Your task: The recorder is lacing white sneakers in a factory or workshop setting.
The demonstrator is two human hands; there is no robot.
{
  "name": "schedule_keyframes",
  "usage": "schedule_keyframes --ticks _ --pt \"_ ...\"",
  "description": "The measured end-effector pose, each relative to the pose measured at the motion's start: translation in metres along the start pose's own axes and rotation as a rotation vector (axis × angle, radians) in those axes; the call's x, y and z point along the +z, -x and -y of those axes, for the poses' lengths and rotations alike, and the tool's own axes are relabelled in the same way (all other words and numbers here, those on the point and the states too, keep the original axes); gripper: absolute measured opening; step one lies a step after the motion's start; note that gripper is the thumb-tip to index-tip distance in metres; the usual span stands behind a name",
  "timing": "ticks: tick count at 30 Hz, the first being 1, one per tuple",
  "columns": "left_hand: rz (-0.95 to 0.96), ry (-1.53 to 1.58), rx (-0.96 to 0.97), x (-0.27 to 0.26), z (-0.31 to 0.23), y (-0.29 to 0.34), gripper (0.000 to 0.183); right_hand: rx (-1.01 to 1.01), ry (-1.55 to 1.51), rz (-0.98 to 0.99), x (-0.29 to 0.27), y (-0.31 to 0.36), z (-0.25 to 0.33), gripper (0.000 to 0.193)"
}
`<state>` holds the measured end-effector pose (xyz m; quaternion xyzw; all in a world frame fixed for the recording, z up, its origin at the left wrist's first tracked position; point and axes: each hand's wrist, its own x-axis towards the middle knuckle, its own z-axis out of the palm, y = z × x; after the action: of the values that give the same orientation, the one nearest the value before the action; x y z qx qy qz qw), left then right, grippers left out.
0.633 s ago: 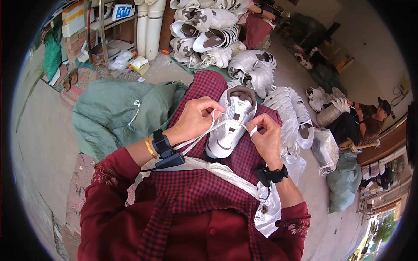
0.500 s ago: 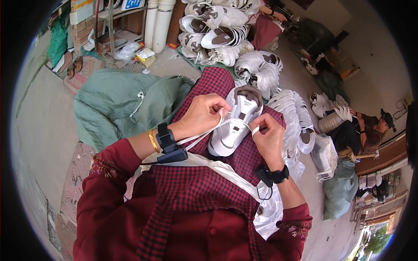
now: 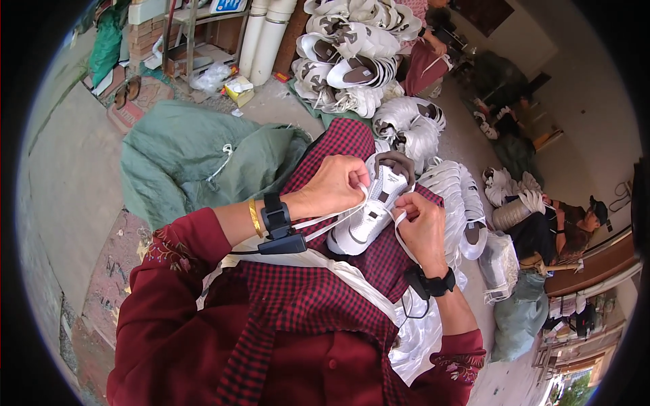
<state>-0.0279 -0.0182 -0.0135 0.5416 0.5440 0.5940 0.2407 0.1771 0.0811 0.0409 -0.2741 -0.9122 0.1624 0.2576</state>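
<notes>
A white sneaker [image 3: 359, 228] with a dark lining rests on my lap, over the red-and-black checked apron [image 3: 298, 284], its toe toward me. My left hand [image 3: 333, 184] pinches a white shoelace [image 3: 318, 232] at the left side of the shoe's opening; a length of it trails back under my wrist. On the right side, my right hand [image 3: 421, 227] is closed on the lace too, with an end hanging below the fingers. The lace runs across the sneaker's tongue between both hands. The fingertips partly hide where the lace enters the shoe.
White sneakers [image 3: 362, 71] are piled ahead, and more strung-together shoes [image 3: 450, 193] lie to my right. A green sack [image 3: 196, 159] spreads on the left. Another person [image 3: 575, 223] sits at the far right near a green bag [image 3: 520, 308]. White pipes [image 3: 272, 40] stand at the back.
The view has shifted slightly, and the shoe appears a little lower and further right. My right hand has turned inward, closer to the shoe. Both hands keep hold of the lace.
</notes>
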Motion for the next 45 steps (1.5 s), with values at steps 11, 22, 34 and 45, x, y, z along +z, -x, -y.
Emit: schedule_keyframes --ticks 11,22,34,45 --pt "0.258 -0.337 0.151 -0.017 -0.022 -0.020 0.049 -0.073 0.042 0.131 -0.028 -0.013 0.006 0.016" --pt "0.618 -0.477 0.439 -0.045 -0.033 -0.055 0.024 -0.264 0.094 0.117 0.016 -0.042 0.020 0.018" --pt "0.580 -0.349 0.370 -0.046 -0.011 -0.057 0.026 -0.200 0.075 0.091 0.030 -0.033 0.024 0.019" --pt "0.463 -0.432 0.442 -0.028 -0.020 -0.050 0.016 -0.266 0.360 0.061 -0.077 -0.034 0.000 0.011"
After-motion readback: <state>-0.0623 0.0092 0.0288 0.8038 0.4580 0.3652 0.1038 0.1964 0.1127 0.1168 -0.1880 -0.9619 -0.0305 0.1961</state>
